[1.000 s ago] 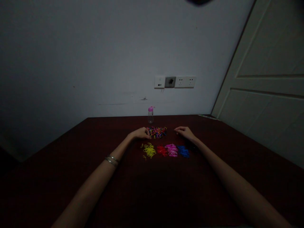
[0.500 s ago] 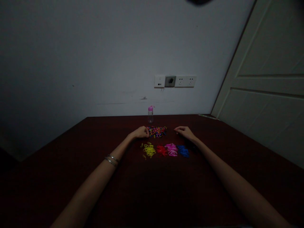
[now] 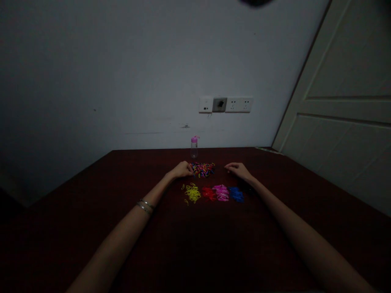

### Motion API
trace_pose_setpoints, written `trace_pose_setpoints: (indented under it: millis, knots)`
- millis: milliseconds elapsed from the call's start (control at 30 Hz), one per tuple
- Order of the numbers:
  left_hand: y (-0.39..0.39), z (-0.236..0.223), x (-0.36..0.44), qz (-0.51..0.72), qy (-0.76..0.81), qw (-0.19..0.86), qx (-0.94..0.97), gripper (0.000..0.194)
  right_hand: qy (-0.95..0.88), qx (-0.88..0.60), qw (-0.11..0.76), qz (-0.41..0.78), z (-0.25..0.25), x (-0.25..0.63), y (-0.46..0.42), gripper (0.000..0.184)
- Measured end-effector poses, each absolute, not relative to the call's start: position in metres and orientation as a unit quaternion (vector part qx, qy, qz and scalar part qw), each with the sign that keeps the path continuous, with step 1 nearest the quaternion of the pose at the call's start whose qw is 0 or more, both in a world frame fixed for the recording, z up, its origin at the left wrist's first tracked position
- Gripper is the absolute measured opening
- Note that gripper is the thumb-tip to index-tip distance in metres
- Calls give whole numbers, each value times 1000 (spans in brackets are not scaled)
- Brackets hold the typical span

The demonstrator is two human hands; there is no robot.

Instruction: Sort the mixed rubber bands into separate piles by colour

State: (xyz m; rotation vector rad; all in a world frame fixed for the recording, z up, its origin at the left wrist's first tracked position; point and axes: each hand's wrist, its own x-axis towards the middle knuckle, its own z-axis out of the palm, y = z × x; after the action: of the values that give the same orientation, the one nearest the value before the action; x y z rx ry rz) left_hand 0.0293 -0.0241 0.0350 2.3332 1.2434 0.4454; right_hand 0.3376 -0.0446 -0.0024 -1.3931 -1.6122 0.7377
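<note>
A mixed-colour heap of small rubber bands (image 3: 203, 169) lies toward the back of the dark table. My left hand (image 3: 183, 169) touches the heap's left edge with its fingers closed; whatever they may pinch is hidden. Right of the heap and apart from it, my right hand (image 3: 237, 169) rests with thumb and fingertips together; anything between them is too small to make out. Nearer to me, single-colour piles lie in a row: yellow bands (image 3: 192, 193), red bands (image 3: 208, 193), pink bands (image 3: 220, 192) and blue bands (image 3: 236, 194). A few yellow bands lie loose beside their pile.
Behind the heap stands a clear bottle (image 3: 194, 149) with a pink cap, close to the wall. Sockets and a switch panel (image 3: 226, 105) are set in the wall above the table (image 3: 195, 248). A pale panelled door (image 3: 342, 110) is at the right.
The view has shifted very slightly. Both hands stay in almost the same places, and the piles look unchanged.
</note>
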Motion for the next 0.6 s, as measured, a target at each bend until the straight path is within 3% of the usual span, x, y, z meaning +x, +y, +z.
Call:
trace_pose_setpoints:
  millis: [600]
  knots:
    - [-60, 65, 71, 240, 375, 404, 799, 30, -607, -569, 441, 336, 2, 336, -47, 27]
